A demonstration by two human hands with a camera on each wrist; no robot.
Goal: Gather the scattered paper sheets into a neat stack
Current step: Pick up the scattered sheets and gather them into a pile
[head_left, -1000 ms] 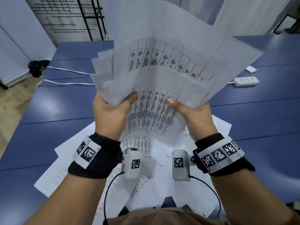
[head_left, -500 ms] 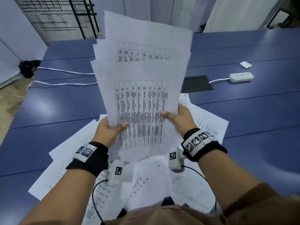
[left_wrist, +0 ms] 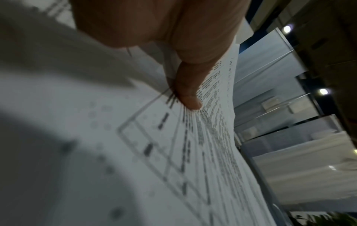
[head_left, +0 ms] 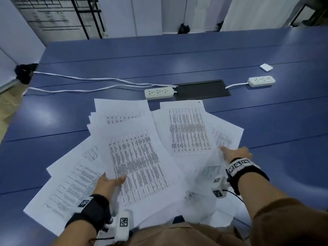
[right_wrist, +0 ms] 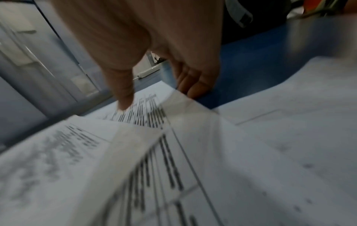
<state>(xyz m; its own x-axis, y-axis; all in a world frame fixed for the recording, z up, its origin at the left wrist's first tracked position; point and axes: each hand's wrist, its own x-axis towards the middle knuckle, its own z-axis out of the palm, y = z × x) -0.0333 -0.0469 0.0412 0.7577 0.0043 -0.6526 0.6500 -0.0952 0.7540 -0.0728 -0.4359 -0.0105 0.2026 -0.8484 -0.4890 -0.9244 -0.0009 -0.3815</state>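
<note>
My left hand [head_left: 113, 181] grips a fanned bundle of printed sheets [head_left: 134, 157] by its near edge, low over the blue table [head_left: 275, 121]. In the left wrist view the thumb [left_wrist: 189, 97] lies on top of the bundle [left_wrist: 135, 152]. My right hand [head_left: 236, 153] is out to the right at a loose sheet with faint print [head_left: 221, 137]. The right wrist view shows its thumb [right_wrist: 123, 100] pressing on a printed sheet [right_wrist: 150, 119], with the fingers [right_wrist: 195, 90] curled at that sheet's edge. More sheets [head_left: 71, 183] lie scattered underneath, and a table-print sheet [head_left: 188, 128] lies in the middle.
Behind the papers lie a white power strip [head_left: 158, 92] and a black cable hatch [head_left: 202, 89]. A second power strip [head_left: 261, 80] and a small white item [head_left: 266, 66] sit at the far right. White cables [head_left: 88, 79] run off to the left.
The bundle, held upright in both hands before, has come down toward the table in my left hand alone. My right hand let go and moved right to a loose sheet.
</note>
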